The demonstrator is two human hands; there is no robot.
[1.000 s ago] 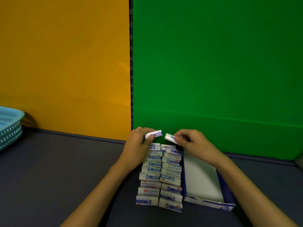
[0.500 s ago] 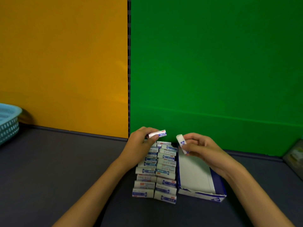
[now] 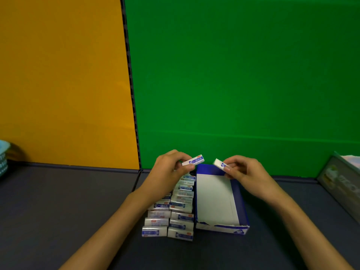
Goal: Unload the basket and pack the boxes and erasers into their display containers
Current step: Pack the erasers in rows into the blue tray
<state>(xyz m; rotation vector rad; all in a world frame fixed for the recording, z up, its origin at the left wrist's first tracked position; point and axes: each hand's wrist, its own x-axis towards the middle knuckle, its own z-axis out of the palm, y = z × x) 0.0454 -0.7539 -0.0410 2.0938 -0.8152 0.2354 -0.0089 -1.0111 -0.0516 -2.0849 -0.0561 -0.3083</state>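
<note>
Two rows of wrapped white-and-blue erasers point(image 3: 176, 211) lie on the dark table. To their right stands an open blue display box point(image 3: 240, 207) with a bare white floor. My left hand point(image 3: 168, 169) pinches one eraser point(image 3: 193, 160) above the far end of the rows. My right hand point(image 3: 244, 171) pinches a second eraser point(image 3: 219, 163) over the far end of the box. The two held erasers are apart, a short gap between them.
A light blue basket point(image 3: 3, 156) shows at the far left edge. A grey-green carton point(image 3: 342, 182) stands at the right edge. Orange and green panels form the back wall behind the dark table point(image 3: 68, 201).
My right hand has turned its eraser and carried it over the box's far end. My left hand keeps its eraser raised. The view has shifted a little to the right.
</note>
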